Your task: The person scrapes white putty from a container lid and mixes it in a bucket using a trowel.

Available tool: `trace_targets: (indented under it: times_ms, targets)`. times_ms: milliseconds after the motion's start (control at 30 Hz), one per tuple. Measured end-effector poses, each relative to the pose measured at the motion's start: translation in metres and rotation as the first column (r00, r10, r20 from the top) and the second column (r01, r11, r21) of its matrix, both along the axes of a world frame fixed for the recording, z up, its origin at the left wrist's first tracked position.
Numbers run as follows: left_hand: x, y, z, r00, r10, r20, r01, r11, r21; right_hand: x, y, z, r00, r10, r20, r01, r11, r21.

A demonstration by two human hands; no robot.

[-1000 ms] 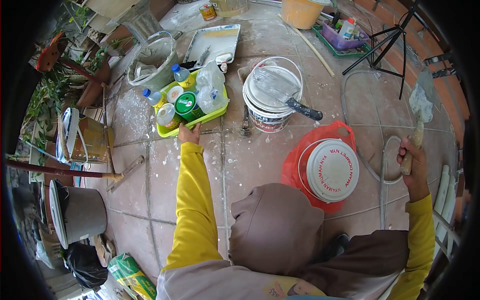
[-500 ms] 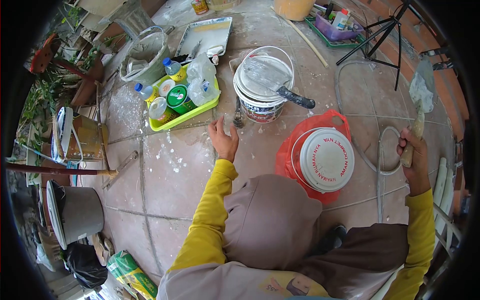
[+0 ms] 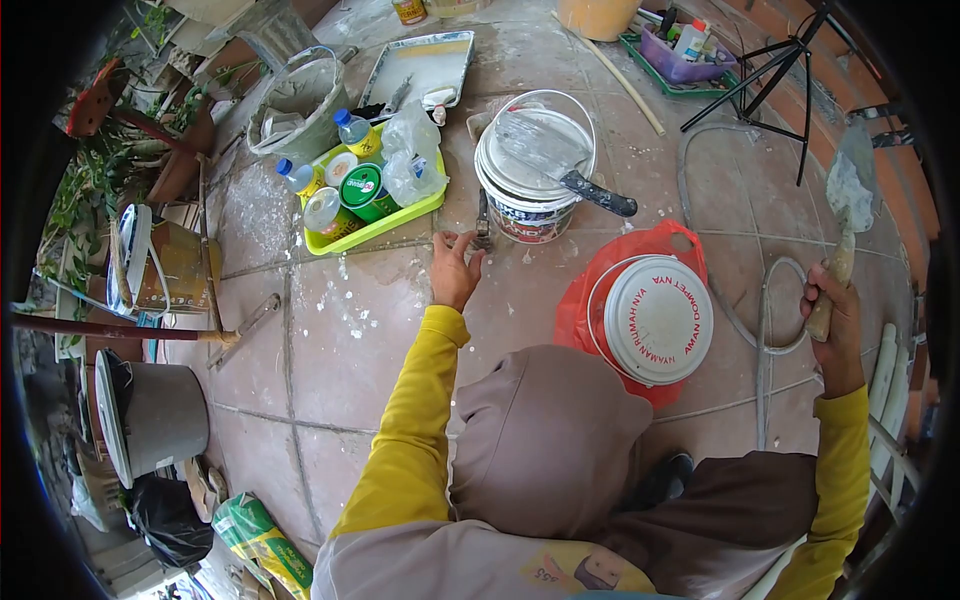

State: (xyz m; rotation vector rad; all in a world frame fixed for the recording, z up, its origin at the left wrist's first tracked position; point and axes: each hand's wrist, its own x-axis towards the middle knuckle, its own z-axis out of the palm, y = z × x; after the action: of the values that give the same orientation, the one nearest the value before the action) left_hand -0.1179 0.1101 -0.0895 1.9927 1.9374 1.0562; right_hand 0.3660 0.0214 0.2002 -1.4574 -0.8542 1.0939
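My left hand (image 3: 457,270) is low over the tiles with its fingers bent, beside the near end of a small dark-and-metal tool (image 3: 483,222); whether the fingertips touch it cannot be made out. In my right hand (image 3: 833,318), out at the right, is the wooden handle of a trowel (image 3: 850,195), its blade upright and smeared white. A wide putty knife (image 3: 545,150) with a black handle lies across the lidded white bucket (image 3: 525,215). Nearer to me, a second white bucket (image 3: 657,320) stands on a red plastic bag (image 3: 575,310).
Bottles and cans fill a yellow-green tray (image 3: 370,232), with a grey bucket (image 3: 290,110) and paint tray (image 3: 465,60) behind. At the right are a black tripod (image 3: 800,45), a purple basket (image 3: 680,68) and a grey hose (image 3: 685,165). A grey bin (image 3: 170,410) stands left.
My left hand has moved forward toward the small tool, and its fingers have drawn in. My right hand still holds the trowel. The view has shifted slightly.
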Motion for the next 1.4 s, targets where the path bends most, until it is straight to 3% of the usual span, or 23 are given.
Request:
trace_targets:
  times_ms: [400,1033,1400]
  targets:
    - [0.000,-0.027,-0.028,0.997,0.070,-0.028,-0.065,0.985,0.160,0.008,0.005,-0.012,1.000,-0.016,0.014,0.016,1.000,-0.020]
    - [-0.021,-0.079,-0.039,0.999,0.036,-0.031,-0.029,0.979,0.204,0.005,0.007,-0.016,0.998,0.016,0.056,-0.012,0.998,-0.059]
    - [-0.063,-0.093,0.013,0.989,0.142,-0.046,-0.125,0.956,0.267,-0.002,0.013,-0.021,0.997,0.015,0.070,-0.011,0.999,-0.047]
